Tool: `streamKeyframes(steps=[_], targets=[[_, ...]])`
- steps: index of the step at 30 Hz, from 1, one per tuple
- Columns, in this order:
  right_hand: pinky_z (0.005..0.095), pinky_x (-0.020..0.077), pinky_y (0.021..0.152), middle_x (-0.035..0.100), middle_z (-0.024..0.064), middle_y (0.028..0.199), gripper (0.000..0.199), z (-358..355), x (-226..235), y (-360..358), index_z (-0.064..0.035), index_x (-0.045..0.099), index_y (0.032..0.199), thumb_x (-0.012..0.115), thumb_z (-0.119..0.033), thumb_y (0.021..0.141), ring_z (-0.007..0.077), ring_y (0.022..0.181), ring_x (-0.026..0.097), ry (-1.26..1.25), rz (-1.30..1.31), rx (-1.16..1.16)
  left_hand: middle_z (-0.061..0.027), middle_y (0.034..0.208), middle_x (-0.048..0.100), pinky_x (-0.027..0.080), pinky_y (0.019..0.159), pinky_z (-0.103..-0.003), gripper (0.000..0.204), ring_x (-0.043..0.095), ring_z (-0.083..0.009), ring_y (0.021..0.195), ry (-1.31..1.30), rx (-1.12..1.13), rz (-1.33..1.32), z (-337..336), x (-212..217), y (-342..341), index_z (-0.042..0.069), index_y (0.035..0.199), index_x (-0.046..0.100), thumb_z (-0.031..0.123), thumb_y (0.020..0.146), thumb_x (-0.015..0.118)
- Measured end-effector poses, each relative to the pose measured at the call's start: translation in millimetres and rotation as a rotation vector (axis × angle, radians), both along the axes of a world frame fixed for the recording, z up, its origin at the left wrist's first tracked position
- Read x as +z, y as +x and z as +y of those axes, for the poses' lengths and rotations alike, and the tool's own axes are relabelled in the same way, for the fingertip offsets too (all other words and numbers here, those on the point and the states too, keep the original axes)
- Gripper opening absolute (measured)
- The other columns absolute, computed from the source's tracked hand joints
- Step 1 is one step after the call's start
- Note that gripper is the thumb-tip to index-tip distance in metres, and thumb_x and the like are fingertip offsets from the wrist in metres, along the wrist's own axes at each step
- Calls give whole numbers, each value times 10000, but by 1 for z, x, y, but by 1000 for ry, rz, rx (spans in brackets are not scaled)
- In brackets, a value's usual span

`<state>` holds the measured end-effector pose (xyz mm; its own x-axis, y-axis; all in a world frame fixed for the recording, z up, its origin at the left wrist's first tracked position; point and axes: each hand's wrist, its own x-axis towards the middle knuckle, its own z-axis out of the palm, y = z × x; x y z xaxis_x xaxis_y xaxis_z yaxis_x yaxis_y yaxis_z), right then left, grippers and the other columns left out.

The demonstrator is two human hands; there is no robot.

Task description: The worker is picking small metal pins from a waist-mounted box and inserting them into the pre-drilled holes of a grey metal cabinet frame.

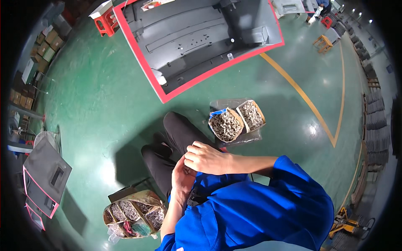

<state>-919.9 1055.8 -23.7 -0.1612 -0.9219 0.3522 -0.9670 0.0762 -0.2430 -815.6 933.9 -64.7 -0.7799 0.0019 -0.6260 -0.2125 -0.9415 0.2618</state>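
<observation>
In the head view, the right hand (207, 158) is being curled over the cupped left hand (182, 175) above the lap; whatever is being gripped is hidden. Two boxes of screws (236, 121) are lying just ahead on the green floor (104, 104), still full. The grey panel (197, 37) beyond is being left untouched.

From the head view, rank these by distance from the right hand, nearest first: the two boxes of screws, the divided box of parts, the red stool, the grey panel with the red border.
From the right hand:
1. Boxes of screws, just ahead, to the right.
2. Divided box, on the floor lower left.
3. Grey panel, ahead across the floor.
4. Red stool, far upper left.
</observation>
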Motion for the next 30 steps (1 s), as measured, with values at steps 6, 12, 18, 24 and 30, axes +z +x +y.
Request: streamKeyframes(steps=[6,12,18,24,30], targets=[[327,440,759,543,44,724,90,-11,-18,-19,-67,544,681,573,-152,678,193,786,543,-66,-66,84,-7,914,659,497,815,-277,231,625,-111,872,45,-62,-85,-8,-4,-19,100,984,608,254,965,437],[320,422,742,564,8,678,79,-20,-30,-34,-105,569,631,571,-166,680,165,751,560,-125,-136,123,-13,907,661,496,799,-272,235,626,-111,853,84,-8,-100,-17,-14,-26,80,1003,609,237,968,437],[310,426,744,585,-5,685,67,-26,-27,-49,-102,565,668,579,-165,685,156,735,568,-154,-129,115,-20,927,665,491,831,-304,247,623,-123,856,5,7,-114,-18,0,-38,87,1108,602,222,952,466],[315,472,657,650,36,766,96,-9,38,-140,-81,651,724,712,-153,737,183,701,596,-437,-189,-58,-160,1090,633,501,882,-323,262,614,-251,1021,5,7,90,-28,-4,-48,-3,1085,586,183,937,475],[294,494,703,672,91,798,147,20,65,-261,8,667,898,667,-71,774,174,747,636,-208,-346,-478,-167,1076,629,505,865,-329,264,614,-253,992,63,53,57,-27,-16,-40,-15,1096,572,174,932,487]])
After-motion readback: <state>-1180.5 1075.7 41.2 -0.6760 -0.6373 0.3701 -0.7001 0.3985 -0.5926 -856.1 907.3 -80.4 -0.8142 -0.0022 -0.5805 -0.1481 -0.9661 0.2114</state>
